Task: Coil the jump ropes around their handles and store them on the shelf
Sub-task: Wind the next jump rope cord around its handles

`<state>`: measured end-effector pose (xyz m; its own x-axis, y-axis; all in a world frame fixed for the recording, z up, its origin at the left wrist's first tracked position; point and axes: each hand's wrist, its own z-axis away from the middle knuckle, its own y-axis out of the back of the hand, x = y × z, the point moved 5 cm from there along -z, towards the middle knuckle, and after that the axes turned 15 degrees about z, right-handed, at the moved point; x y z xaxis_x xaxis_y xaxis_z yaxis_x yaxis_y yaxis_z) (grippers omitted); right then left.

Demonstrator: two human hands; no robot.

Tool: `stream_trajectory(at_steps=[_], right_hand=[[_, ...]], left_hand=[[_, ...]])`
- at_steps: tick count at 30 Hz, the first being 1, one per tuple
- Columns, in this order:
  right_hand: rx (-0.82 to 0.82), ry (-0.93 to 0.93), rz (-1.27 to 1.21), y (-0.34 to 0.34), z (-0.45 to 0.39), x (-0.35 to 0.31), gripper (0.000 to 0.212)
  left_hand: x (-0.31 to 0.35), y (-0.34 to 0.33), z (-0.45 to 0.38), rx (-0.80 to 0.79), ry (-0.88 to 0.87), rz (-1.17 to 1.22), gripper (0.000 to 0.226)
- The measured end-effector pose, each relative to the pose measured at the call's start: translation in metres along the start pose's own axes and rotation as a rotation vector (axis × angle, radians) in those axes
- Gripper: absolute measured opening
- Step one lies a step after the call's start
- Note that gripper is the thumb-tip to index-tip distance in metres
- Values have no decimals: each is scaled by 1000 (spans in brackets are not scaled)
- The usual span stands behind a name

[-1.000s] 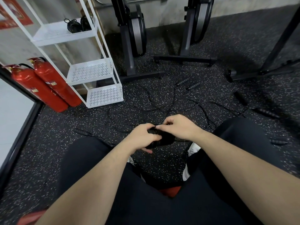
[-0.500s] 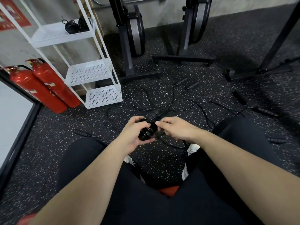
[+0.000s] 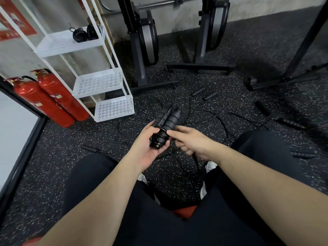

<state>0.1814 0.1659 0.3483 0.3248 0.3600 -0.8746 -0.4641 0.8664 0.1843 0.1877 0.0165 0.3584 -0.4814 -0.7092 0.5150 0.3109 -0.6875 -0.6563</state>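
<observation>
Above the speckled floor [image 3: 53, 157], left hand [image 3: 147, 148] gripping a pair of black handles [image 3: 166, 119] side by side, right hand [image 3: 190, 141] pinching the rope [image 3: 195, 158] beside them (fingers curled), coiled ropes [image 3: 85, 33] sitting on the white shelf [image 3: 71, 45]

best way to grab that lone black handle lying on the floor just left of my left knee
Judging by its pose, take the handle across its ribbed middle, fingers coming down from above. It lies flat, long axis left to right, cord trailing off its right end.
</observation>
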Motion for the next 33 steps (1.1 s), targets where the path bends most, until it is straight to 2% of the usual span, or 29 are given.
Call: stream_trajectory(at_steps=[3,6,9,11,14,16,22,24,27,29,31,33], right_hand=[[43,31,-57,8,0,3,48],[74,59,-23,13,4,4,32],[132,91,66,14,7,1,18],[177,101,104,15,8,-2,15],[212,101,153,14,7,-3,13],[225,108,183,14,6,-3,16],[234,130,260,9,5,-9,31],[245,121,319,8,3,-9,27],[209,98,397,9,5,-9,46],[174,137,364,10,9,-12,52],[131,192,302,10,11,-13,51],[90,215,251,10,9,-12,48]], left_hand=[[0,-1,3,-91,51,-65,38],[0,-2,4,-161,77,-137,36],[-1,0,2,-109,27,-239,37],[2,5,-1,-35,-49,-395,41],[10,11,-7,35,-214,-651,27],[9,10,-6,18,-242,-710,20],[6,8,-10,26,-172,-472,28],[9,7,-11,31,-169,-436,30],[12,8,-11,23,-154,-386,29],[17,10,-9,20,-123,-305,32],[21,12,-7,25,-69,-227,45],[25,13,-6,41,-40,-159,49]])
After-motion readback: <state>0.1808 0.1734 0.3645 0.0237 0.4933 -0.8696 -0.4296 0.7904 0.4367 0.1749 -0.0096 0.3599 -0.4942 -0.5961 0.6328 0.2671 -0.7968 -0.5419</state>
